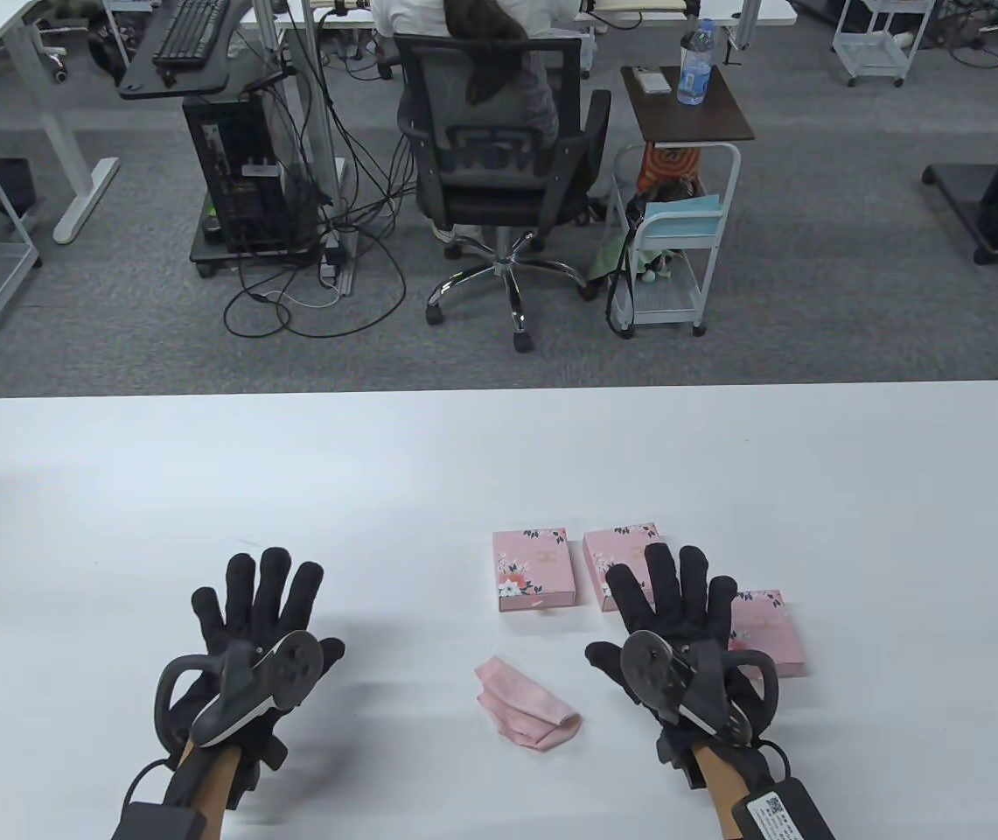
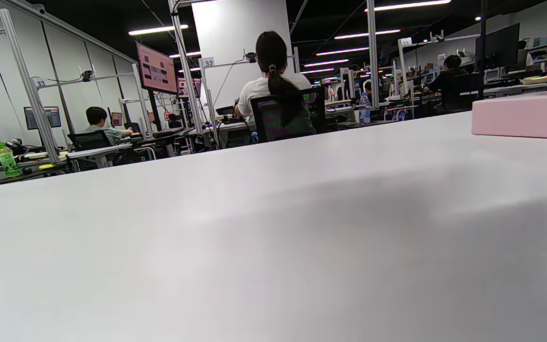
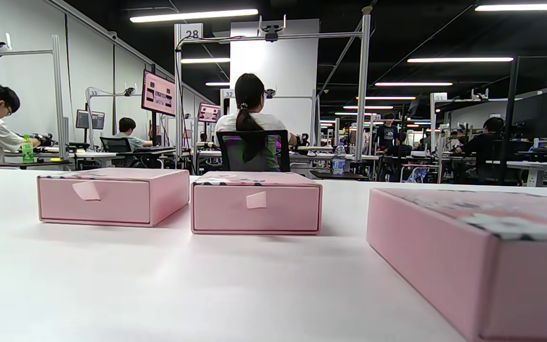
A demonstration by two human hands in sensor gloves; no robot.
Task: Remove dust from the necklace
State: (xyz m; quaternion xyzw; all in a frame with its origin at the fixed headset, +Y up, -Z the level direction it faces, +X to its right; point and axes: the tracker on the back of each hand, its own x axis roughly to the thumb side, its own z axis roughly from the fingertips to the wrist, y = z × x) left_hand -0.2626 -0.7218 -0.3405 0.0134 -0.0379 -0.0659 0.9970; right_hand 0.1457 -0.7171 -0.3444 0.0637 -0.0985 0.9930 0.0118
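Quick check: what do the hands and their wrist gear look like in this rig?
Both hands, left hand and right hand, wear black fabric gloves. A dark grey ring-shaped tracker with a round disc is strapped on each back. Forearms are bare; a black cable loops by the left wrist, and a black box with a white QR label sits on the right forearm.

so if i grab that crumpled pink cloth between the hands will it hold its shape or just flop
The pink cloth will probably flop: it already lies crumpled in soft folds on the table. It looks thin, so likely very light and easy to lift with a fingertip pinch. Pushed, it would more likely bunch up than slide cleanly. No hand touches it now.
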